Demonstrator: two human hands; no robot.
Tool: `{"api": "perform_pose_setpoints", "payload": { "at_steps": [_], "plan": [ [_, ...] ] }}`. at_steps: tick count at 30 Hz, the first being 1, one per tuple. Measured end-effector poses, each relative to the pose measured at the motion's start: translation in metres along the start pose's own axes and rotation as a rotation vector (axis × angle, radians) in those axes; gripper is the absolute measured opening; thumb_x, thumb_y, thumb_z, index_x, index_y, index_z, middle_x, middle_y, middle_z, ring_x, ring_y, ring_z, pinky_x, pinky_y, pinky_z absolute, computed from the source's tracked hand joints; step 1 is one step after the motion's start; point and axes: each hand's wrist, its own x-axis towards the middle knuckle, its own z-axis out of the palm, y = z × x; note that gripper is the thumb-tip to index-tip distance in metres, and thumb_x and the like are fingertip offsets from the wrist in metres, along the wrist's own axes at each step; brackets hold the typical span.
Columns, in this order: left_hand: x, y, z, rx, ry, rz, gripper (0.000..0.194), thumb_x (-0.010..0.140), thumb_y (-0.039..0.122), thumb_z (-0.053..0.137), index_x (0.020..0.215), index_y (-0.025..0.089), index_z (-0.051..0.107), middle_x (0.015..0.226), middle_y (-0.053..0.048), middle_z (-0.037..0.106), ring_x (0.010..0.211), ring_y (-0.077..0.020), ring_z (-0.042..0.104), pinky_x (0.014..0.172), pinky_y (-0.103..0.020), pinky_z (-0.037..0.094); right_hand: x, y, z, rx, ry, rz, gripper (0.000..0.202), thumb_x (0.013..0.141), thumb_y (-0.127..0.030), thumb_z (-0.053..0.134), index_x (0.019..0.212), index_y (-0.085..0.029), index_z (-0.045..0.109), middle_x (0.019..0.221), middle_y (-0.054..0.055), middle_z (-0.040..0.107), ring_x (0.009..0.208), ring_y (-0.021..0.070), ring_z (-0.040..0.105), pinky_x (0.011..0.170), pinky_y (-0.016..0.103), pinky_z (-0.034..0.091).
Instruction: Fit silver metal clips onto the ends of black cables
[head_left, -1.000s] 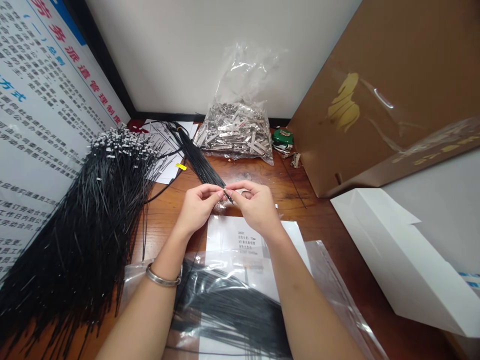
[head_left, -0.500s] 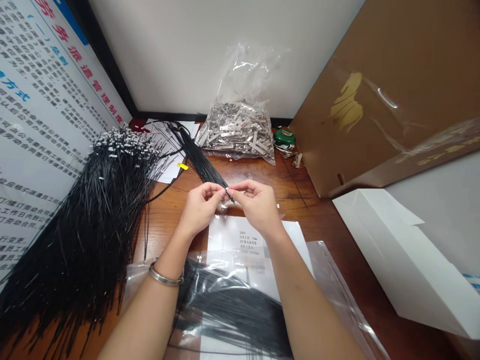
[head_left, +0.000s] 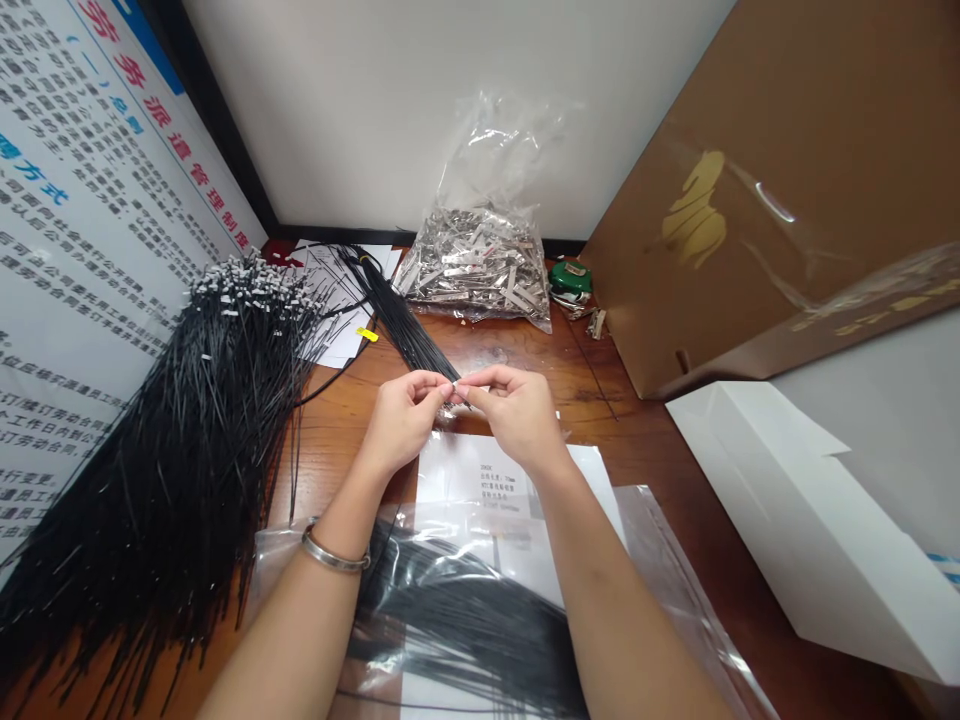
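Observation:
My left hand (head_left: 405,415) and my right hand (head_left: 514,410) meet at their fingertips, both closed in a pinch. Between them is the small end of a thin black wire, mostly covered by the fingers. Just behind and below the fingertips lies a bundle of black wires (head_left: 409,325), tied near its far end. Under my forearms a clear plastic bag (head_left: 652,560) holds more black wires (head_left: 480,610). Part of a printed white sheet (head_left: 457,470) shows beyond the bag.
At left stands a large heap of black wires (head_left: 187,430) with white tips. A clear bag of metal pieces (head_left: 480,260) rests against the back wall, beside a green tape measure (head_left: 570,278). A brown box (head_left: 757,190) and a white box (head_left: 810,520) are at right.
Both hands stay pinched together at nearly the same spot, with a slight shift of the fingertips. The whole view has moved down a little.

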Motion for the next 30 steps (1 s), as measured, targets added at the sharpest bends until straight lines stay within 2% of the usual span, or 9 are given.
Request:
{"api": "perform_pose_setpoints", "payload": {
  "at_steps": [12, 16, 23, 30],
  "plan": [
    [-0.0017, 0.0067, 0.0024, -0.045, 0.082, 0.021, 0.018, 0.076, 0.029, 0.067, 0.077, 0.012, 0.066, 0.075, -0.006, 0.07, 0.068, -0.0137, 0.063, 0.062, -0.023, 0.048, -0.0013, -0.0007, 0.0019, 0.054, 0.035, -0.012, 0.011, 0.064, -0.027, 0.074, 0.069, -0.017, 0.07, 0.07, 0.005, 0.073, 0.07, 0.0198, 0.069, 0.072, 0.035, 0.054],
    [-0.0018, 0.0064, 0.0023, -0.032, 0.071, -0.008, 0.019, 0.075, 0.031, 0.068, 0.079, 0.012, 0.066, 0.071, -0.004, 0.068, 0.061, -0.0125, 0.06, 0.055, -0.022, 0.045, -0.0013, -0.0005, 0.0003, 0.061, 0.047, 0.01, 0.013, 0.063, -0.027, 0.075, 0.069, -0.017, 0.07, 0.068, 0.004, 0.072, 0.069, 0.0192, 0.068, 0.071, 0.035, 0.053],
    [-0.0026, 0.0069, 0.0031, -0.052, 0.049, 0.005, 0.017, 0.075, 0.029, 0.068, 0.075, 0.012, 0.065, 0.071, -0.005, 0.069, 0.062, -0.0121, 0.06, 0.058, -0.022, 0.045, 0.0001, 0.0028, -0.0002, 0.116, 0.008, 0.022, 0.013, 0.062, -0.026, 0.075, 0.069, -0.017, 0.07, 0.066, 0.004, 0.071, 0.066, 0.0179, 0.067, 0.07, 0.034, 0.053],
    [-0.0027, 0.0057, 0.0032, -0.042, 0.064, 0.013, 0.014, 0.075, 0.026, 0.067, 0.074, 0.012, 0.064, 0.07, -0.005, 0.069, 0.063, -0.0126, 0.061, 0.059, -0.022, 0.045, 0.0002, 0.001, 0.0009, 0.062, 0.015, 0.007, 0.013, 0.061, -0.027, 0.075, 0.066, -0.017, 0.069, 0.065, 0.004, 0.071, 0.065, 0.0183, 0.067, 0.066, 0.033, 0.053]
  ]
}}
